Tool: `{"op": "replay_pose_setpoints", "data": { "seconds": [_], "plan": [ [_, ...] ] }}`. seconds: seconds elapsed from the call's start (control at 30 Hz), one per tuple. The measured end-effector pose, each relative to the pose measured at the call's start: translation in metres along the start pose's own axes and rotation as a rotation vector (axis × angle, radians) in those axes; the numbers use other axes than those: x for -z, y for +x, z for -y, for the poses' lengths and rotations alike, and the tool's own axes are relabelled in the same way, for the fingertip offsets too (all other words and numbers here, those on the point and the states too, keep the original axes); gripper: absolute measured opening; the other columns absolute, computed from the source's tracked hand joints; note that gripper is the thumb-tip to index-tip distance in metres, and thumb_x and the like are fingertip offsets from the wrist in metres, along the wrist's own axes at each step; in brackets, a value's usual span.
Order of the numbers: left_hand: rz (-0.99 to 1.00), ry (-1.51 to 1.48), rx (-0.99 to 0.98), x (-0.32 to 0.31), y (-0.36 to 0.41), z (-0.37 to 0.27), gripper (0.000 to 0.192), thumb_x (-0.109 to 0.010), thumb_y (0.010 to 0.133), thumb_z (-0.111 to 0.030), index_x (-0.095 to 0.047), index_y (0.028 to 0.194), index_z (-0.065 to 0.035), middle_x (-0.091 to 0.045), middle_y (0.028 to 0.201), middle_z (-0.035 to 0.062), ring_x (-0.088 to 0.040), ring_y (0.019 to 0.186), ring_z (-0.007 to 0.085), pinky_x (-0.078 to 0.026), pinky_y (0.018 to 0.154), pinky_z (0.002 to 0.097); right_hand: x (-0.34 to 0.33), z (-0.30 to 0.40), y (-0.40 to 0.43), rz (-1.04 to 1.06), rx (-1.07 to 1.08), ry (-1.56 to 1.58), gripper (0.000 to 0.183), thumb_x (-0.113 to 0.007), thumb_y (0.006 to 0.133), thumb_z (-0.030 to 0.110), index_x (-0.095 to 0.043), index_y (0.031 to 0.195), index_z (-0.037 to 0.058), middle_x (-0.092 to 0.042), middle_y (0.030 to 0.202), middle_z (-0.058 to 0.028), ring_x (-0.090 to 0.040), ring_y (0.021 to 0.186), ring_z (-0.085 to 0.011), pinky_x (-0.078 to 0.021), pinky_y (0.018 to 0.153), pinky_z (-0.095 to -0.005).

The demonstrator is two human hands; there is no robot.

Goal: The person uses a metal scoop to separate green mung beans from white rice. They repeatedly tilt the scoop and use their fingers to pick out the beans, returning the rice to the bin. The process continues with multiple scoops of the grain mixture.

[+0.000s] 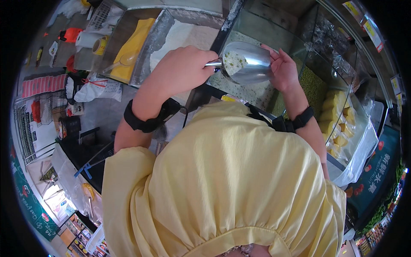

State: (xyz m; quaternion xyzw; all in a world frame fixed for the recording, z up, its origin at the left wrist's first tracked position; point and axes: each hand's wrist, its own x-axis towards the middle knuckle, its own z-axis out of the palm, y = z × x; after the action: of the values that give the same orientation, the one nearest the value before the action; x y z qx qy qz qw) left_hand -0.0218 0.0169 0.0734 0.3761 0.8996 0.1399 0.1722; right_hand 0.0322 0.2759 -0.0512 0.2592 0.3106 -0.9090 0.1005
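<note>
My left hand (184, 66) grips the handle of a shiny metal scoop (257, 62). White grain mixed with green beans (234, 61) lies in the scoop, towards its handle end. At the scoop's mouth, my right hand (284, 69) has its fingers spread and the palm turned to the metal; it appears to touch the lip. Below the scoop is a clear-walled bin of white grain with dark specks (253, 90). Just right of it stands a bin of small green beans (313, 83). Black bands with devices sit around both wrists.
Left of the scoop are a bin of white powdery food (189, 40) and one of yellow meal or grain (133, 41), with a clear scoop (123, 61). Bagged yellow goods (337, 119) fill a right-hand compartment. Glass dividers (273, 22) rise between bins. Tied white bags (99, 88) lie at left.
</note>
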Motion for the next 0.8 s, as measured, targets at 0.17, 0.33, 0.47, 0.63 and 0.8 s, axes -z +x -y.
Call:
{"op": "replay_pose_setpoints", "data": {
  "seconds": [0.17, 0.33, 0.47, 0.63, 0.8],
  "plan": [
    [0.045, 0.192, -0.010, 0.021, 0.011, -0.014, 0.024, -0.058, 0.079, -0.018, -0.065, 0.102, -0.0134, -0.064, 0.078, 0.0146, -0.060, 0.074, 0.0352, -0.047, 0.063, 0.0428, 0.016, 0.000, 0.012, 0.369, -0.101, 0.248, 0.051, -0.027, 0.098, 0.032, -0.054, 0.124, -0.0036, -0.061, 0.117, -0.0134, -0.054, 0.109, -0.0265, -0.0354, 0.101, -0.0387],
    [0.047, 0.212, 0.014, 0.031, 0.015, -0.013, 0.023, -0.058, 0.080, -0.018, -0.065, 0.102, -0.0137, -0.063, 0.080, 0.0148, -0.060, 0.075, 0.0346, -0.046, 0.063, 0.0429, 0.026, -0.004, 0.017, -0.017, -0.049, 0.264, 0.045, -0.031, 0.098, 0.027, -0.056, 0.118, -0.0046, -0.062, 0.115, -0.0156, -0.059, 0.102, -0.0271, -0.0447, 0.091, -0.0367],
    [-0.028, 0.164, 0.027, 0.033, 0.007, -0.003, 0.025, -0.059, 0.080, -0.019, -0.065, 0.104, -0.0135, -0.063, 0.080, 0.0152, -0.060, 0.075, 0.0343, -0.046, 0.064, 0.0411, 0.035, -0.001, 0.017, 0.060, -0.068, 0.346, 0.043, -0.031, 0.098, 0.025, -0.055, 0.120, -0.0036, -0.061, 0.119, -0.0162, -0.061, 0.101, -0.0273, -0.0495, 0.084, -0.0349],
    [-0.037, -0.121, 0.121, 0.001, 0.002, 0.007, 0.026, -0.061, 0.082, -0.016, -0.063, 0.108, -0.0104, -0.063, 0.078, 0.0146, -0.060, 0.068, 0.0269, -0.046, 0.063, 0.0327, 0.028, 0.006, 0.011, 0.284, -0.002, 0.462, 0.043, -0.031, 0.097, 0.024, -0.050, 0.125, -0.0039, -0.056, 0.126, -0.0184, -0.055, 0.112, -0.0291, -0.0441, 0.094, -0.0384],
    [-0.021, -0.450, 0.122, -0.038, -0.001, 0.007, 0.029, -0.062, 0.083, -0.008, -0.061, 0.111, -0.0021, -0.064, 0.079, 0.0117, -0.056, 0.068, 0.0131, -0.046, 0.066, 0.0265, -0.009, 0.020, -0.004, -0.121, 0.282, 0.347, 0.047, -0.031, 0.096, 0.023, -0.042, 0.130, -0.0086, -0.043, 0.137, -0.0241, -0.040, 0.129, -0.0359, -0.0292, 0.110, -0.0439]
  ]
}}
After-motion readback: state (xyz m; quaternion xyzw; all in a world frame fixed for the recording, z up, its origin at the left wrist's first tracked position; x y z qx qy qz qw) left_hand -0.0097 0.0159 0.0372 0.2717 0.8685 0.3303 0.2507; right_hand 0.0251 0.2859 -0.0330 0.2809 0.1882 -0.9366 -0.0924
